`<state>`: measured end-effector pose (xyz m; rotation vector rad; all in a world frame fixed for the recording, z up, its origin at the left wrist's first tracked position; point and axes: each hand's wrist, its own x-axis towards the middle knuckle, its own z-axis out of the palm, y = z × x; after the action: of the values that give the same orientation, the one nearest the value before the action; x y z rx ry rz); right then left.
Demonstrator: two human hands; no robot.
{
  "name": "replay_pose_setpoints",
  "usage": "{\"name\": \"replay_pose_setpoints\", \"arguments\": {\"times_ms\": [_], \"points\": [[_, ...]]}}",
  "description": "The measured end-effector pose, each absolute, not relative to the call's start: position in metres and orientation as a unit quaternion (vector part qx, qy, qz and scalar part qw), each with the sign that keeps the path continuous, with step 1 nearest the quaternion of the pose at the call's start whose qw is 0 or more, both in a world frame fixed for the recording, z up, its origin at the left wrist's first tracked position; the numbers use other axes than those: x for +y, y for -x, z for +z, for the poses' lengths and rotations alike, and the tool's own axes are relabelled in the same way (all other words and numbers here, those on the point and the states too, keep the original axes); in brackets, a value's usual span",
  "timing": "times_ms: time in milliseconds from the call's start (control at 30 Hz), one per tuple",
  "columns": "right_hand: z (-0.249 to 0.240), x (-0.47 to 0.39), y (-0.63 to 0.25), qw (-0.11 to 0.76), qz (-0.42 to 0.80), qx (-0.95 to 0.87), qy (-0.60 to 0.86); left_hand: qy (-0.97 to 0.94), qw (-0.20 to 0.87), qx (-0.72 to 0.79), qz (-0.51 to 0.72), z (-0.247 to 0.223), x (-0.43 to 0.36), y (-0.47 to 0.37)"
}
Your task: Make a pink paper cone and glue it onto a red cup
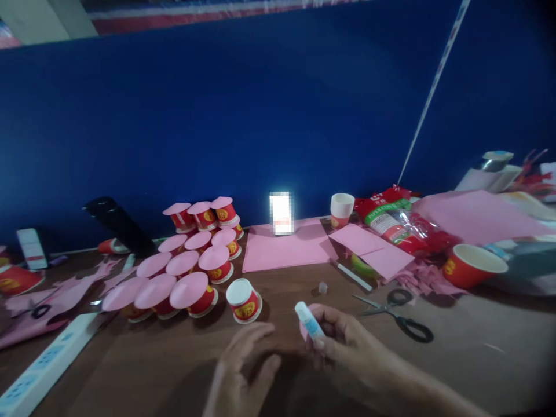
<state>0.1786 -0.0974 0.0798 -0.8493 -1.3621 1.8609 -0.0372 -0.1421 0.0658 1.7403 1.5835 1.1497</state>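
Observation:
My right hand grips a white glue stick with a blue label, its white end tilted up to the left. A bit of pink paper shows behind the stick; whether my fingers hold it too is unclear. Empty, with thumb and fingers apart, my left hand hovers over the table's near side. Just beyond it an upside-down red paper cup stands with its white base up. Several more upturned cups to its left wear pink paper discs on top. A small clear cap lies beyond my right hand.
Black-handled scissors lie open to the right, near a white stick. Pink sheets lie at the back below a bright screen. A red cup and a red plastic package are on the right. A power strip runs along the left.

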Motion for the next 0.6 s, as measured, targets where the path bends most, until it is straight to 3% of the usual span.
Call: {"name": "replay_pose_setpoints", "arguments": {"times_ms": [100, 167, 467, 600], "points": [[0.084, -0.112, -0.163, 0.355, 0.632, -0.601, 0.338, -0.488, 0.497, 0.517, 0.497, 0.069, -0.145, -0.006], [0.086, -0.118, -0.157, 0.373, 0.575, -0.645, 0.338, -0.4, 0.569, 0.486, 0.528, 0.07, -0.145, -0.023], [0.073, -0.123, -0.156, 0.387, 0.578, -0.636, 0.334, -0.373, 0.634, 0.478, 0.479, 0.069, -0.142, -0.019], [0.057, -0.117, -0.169, 0.324, 0.494, -0.717, 0.37, -0.328, 0.621, 0.525, 0.48, 0.06, -0.143, -0.007]]}}
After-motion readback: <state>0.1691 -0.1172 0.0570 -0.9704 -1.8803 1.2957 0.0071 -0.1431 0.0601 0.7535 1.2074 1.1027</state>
